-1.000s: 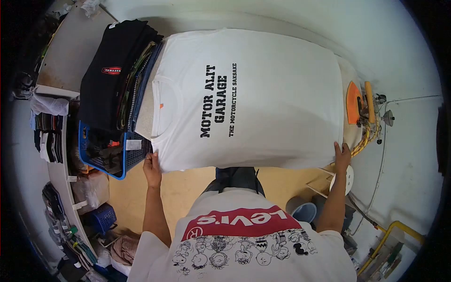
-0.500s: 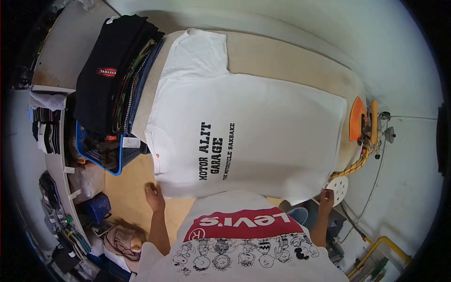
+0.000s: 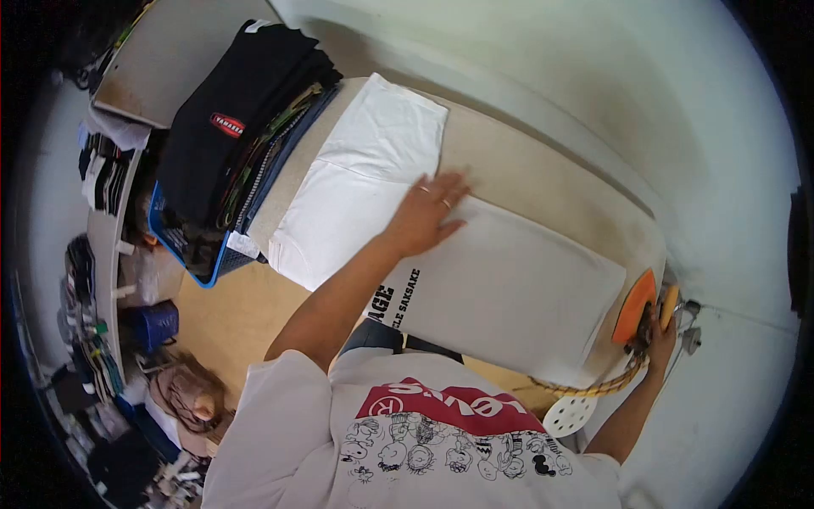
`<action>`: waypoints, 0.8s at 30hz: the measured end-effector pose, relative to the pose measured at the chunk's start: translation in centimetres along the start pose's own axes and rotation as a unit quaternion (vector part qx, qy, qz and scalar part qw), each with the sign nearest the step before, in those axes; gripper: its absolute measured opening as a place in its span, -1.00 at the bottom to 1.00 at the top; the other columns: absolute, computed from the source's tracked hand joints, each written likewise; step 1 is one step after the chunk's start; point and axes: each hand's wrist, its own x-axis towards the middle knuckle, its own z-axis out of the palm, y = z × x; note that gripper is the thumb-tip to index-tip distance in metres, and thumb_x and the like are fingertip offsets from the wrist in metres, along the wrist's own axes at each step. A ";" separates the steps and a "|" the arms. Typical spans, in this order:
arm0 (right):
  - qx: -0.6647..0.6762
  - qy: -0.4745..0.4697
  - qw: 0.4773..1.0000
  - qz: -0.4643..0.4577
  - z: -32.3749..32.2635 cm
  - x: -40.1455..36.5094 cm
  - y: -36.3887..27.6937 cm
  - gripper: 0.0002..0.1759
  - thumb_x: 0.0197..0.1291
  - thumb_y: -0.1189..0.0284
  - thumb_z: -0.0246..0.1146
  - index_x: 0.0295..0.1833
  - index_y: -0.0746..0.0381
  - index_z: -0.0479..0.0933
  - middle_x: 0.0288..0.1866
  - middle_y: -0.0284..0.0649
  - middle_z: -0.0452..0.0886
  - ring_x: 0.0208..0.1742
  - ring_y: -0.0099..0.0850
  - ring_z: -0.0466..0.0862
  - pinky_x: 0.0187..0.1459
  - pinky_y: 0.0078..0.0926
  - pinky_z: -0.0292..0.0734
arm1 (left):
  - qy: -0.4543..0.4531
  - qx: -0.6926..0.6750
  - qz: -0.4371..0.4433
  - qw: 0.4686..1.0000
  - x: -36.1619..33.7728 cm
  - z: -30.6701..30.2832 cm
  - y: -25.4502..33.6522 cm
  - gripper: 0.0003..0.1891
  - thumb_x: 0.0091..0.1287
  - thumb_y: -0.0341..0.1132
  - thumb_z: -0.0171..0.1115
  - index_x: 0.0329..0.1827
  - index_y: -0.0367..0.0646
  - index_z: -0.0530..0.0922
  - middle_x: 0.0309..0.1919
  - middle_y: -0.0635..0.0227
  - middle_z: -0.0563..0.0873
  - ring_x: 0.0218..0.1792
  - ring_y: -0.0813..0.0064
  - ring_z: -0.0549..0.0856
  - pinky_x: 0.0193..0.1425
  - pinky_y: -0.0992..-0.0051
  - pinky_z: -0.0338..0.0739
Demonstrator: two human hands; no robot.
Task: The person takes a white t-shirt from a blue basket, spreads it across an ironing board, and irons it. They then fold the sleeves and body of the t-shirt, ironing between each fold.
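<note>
A white T-shirt [image 3: 509, 288] with black lettering lies spread on the beige padded board [image 3: 543, 153], its near side hanging over the front edge. My left hand [image 3: 428, 212] rests on the shirt's upper part near the sleeve, fingers spread and slightly blurred, holding nothing; my forearm covers part of the lettering. At the board's right end, my right hand [image 3: 660, 335] is wrapped round the handle of an iron [image 3: 636, 307] with an orange body, which stands tilted beside the shirt's hem.
Folded dark clothes [image 3: 229, 127] are stacked at the board's left end above a blue basket [image 3: 182, 254]. A yellow cord [image 3: 593, 388] and a white perforated disc [image 3: 570, 415] are at the lower right. Shelves of clothes stand far left.
My left hand has moved up from the shirt's near left edge onto its upper part. My right hand has left the hem and taken hold of the iron. The view has turned.
</note>
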 end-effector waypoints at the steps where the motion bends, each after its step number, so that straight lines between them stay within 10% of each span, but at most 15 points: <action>1: -0.002 -0.008 1.000 -0.010 -0.4 0.3 0.7 -0.57 0.30 0.13 0.31 0.10 0.19 0.49 -0.42 -0.45 0.50 -0.56 -0.69 0.40 -0.55 -0.72 0.24 | -0.004 -0.032 0.032 0.999 -0.1 -0.2 0.3 -0.41 0.34 -0.09 0.24 0.41 -0.05 0.38 0.45 0.10 0.32 0.45 0.08 0.30 0.51 0.07 0.12; 3: 0.080 -0.014 0.983 0.164 -0.1 0.3 -0.9 -0.57 0.32 0.13 0.29 0.14 0.17 0.47 -0.48 -0.49 0.45 -0.61 -0.72 0.34 -0.62 -0.72 0.21 | 0.032 -0.026 -0.006 0.999 -1.9 -2.2 -0.4 -0.45 0.32 -0.14 0.27 0.37 -0.06 0.42 0.42 0.12 0.36 0.42 0.10 0.34 0.49 0.09 0.16; 7: 0.076 -0.015 0.976 0.205 1.5 1.5 -5.2 -0.55 0.35 0.14 0.27 0.18 0.19 0.46 -0.54 -0.51 0.40 -0.66 -0.72 0.32 -0.66 -0.68 0.21 | 0.217 0.045 -0.221 0.950 -9.3 -4.8 -7.6 -0.60 0.24 -0.34 0.31 0.16 -0.13 0.55 0.11 0.14 0.62 0.19 0.11 0.53 0.31 0.13 0.33; 13: 0.067 -0.134 0.987 0.061 11.6 -3.1 -26.1 -0.53 0.34 0.21 0.27 0.18 0.33 0.47 -0.47 -0.51 0.46 -0.62 -0.73 0.35 -0.62 -0.72 0.19 | 0.153 0.057 -0.362 0.918 -15.8 -9.6 -13.9 -0.80 0.20 -0.26 0.35 -0.32 -0.19 0.56 -0.25 0.16 0.62 -0.18 0.08 0.61 -0.09 0.15 0.47; 16: 0.019 -0.250 0.968 -0.018 19.9 -2.6 -35.6 -0.55 0.29 0.33 0.26 0.21 0.35 0.49 -0.12 -0.20 0.68 -0.11 -0.45 0.64 0.03 -0.51 0.51 | 0.086 -0.013 -0.369 0.925 -16.0 -10.1 -14.5 -0.79 0.21 -0.28 0.35 -0.29 -0.20 0.52 -0.30 0.14 0.63 -0.23 0.07 0.63 -0.14 0.18 0.50; 17: 0.036 -0.248 0.954 -0.164 23.8 -1.7 -36.2 -0.54 0.26 0.30 0.31 0.18 0.34 0.52 -0.13 -0.18 0.70 -0.14 -0.45 0.66 -0.04 -0.48 0.53 | 0.090 -0.018 -0.368 0.925 -16.2 -10.4 -14.6 -0.79 0.21 -0.28 0.35 -0.29 -0.20 0.52 -0.30 0.14 0.63 -0.23 0.07 0.63 -0.14 0.18 0.50; 24: -0.204 -0.275 0.890 -0.301 43.5 2.7 -48.2 -0.29 0.19 -0.14 0.23 0.12 0.29 0.58 -0.16 0.10 0.69 -0.10 0.01 0.68 -0.06 -0.15 0.54 | 0.093 -0.265 -0.410 0.868 -17.3 -12.6 -14.8 -0.77 0.21 -0.38 0.36 -0.22 -0.21 0.45 -0.51 0.29 0.56 -0.47 0.43 0.55 -0.30 0.43 0.46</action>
